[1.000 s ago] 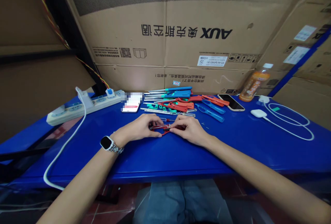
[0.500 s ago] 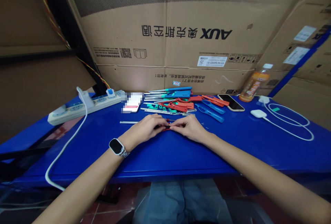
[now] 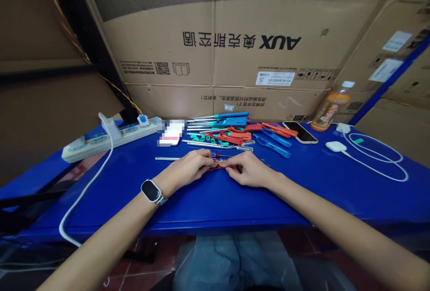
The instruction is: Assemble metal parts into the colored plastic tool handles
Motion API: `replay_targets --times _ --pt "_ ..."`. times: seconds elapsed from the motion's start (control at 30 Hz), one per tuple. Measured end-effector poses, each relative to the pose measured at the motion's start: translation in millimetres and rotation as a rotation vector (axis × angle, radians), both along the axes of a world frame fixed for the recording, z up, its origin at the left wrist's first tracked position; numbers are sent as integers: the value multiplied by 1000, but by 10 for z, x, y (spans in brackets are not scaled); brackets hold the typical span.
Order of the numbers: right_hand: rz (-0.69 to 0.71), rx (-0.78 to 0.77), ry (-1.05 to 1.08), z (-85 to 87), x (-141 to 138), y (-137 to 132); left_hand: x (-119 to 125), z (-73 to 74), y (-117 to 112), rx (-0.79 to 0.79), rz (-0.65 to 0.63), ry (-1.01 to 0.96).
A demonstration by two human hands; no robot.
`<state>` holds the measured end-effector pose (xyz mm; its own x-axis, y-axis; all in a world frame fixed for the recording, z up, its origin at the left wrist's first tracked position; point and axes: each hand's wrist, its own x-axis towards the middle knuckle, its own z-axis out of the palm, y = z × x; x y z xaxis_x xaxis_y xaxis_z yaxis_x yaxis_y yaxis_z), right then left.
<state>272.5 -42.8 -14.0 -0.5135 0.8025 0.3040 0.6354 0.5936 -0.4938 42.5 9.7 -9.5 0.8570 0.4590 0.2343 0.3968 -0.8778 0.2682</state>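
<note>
At the middle of the blue table, a red lighter casing (image 3: 217, 168) lies low between my two hands, with thin pale wires or small parts on it. My left hand (image 3: 197, 165), wearing a watch (image 3: 152, 191) at the wrist, pinches the casing's left end. The fingers of my right hand (image 3: 247, 168) are closed at its right end; whatever tiny piece they pinch is hidden. Just behind lies a thin rod with a red part (image 3: 218, 154). A silver lighter tube (image 3: 167, 159) runs out from behind my left hand.
Several blue and red stick lighters (image 3: 231, 123) and green pieces form a pile behind. Clear blue casings (image 3: 273, 146), a phone (image 3: 300, 132), an orange drink bottle (image 3: 331, 106) and a white charger cable (image 3: 379, 165) are to the right. A power strip (image 3: 129, 130) stands left.
My right hand has shifted slightly right, its fingers curling more, so more of the red casing and the pale wires shows. My left hand has stayed nearly in place.
</note>
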Motion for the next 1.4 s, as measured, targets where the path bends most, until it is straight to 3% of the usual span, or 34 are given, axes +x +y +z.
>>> replay_targets --times 0.2,0.47,0.7,0.93,1.17,1.4 --pt "34 25 -113 50 5 -29 -42 12 -36 0 -18 22" --pt "-24 -1 -76 60 -28 -8 -55 104 -169 113 -16 50" --pt "-12 -44 -66 104 -21 -2 -233 51 20 -105 172 -90" --pt "-91 -51 -84 257 -143 146 -289 34 87 -253 171 -127" --pt "-141 48 -242 247 -497 345 -307 113 87 -218 203 -65" --pt "-113 65 -259 199 -503 284 -292 61 116 -223 137 -78"
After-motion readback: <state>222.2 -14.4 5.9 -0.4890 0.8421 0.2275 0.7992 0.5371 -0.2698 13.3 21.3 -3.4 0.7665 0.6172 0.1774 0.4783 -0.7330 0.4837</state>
